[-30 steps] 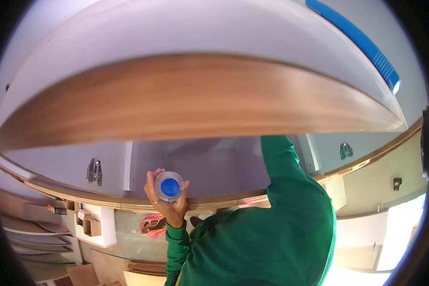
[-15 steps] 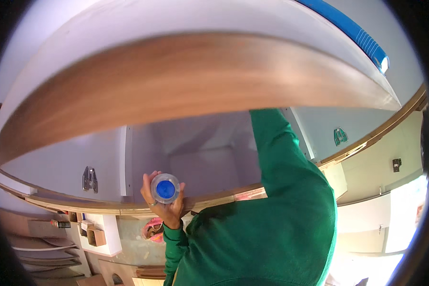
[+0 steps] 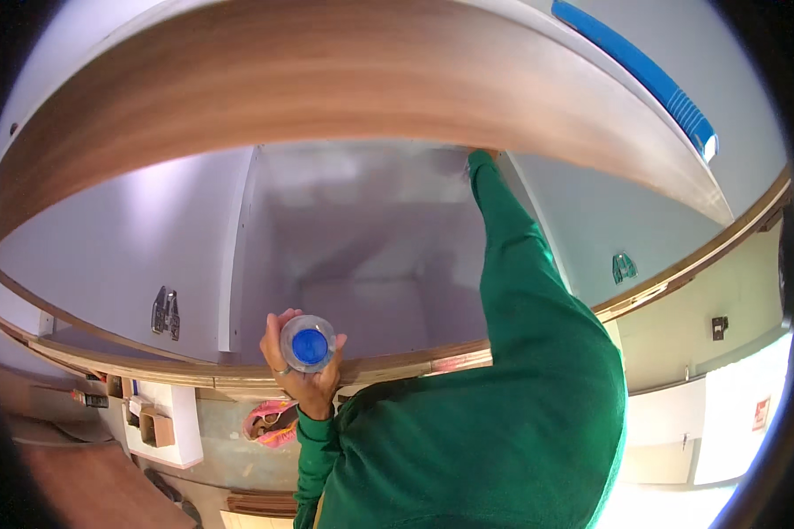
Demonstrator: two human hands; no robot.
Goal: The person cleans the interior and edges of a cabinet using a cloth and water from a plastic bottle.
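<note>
My left hand (image 3: 311, 388) is wrapped round a clear round bottle (image 3: 330, 356) with a blue cap (image 3: 310, 346), seen from above. It is held at the front edge of an open white cabinet (image 3: 362, 304). My right arm, in a green sleeve (image 3: 525, 273), reaches up along the cabinet's right inner side. Its end passes behind a broad wood-coloured board edge (image 3: 353, 97), so my right hand is hidden, along with anything it may touch.
Open cabinet doors (image 3: 141, 238) flank the opening, with metal hinge parts (image 3: 165, 313) on them. A long blue box (image 3: 635, 66) lies on top at the far right. Below are a pink bag (image 3: 271, 423) on the floor and a small cardboard box (image 3: 156, 428).
The wooden board edge has shifted up in the view, so more of the cabinet's inside and more of my right sleeve show. My left hand still holds the bottle in nearly the same place.
</note>
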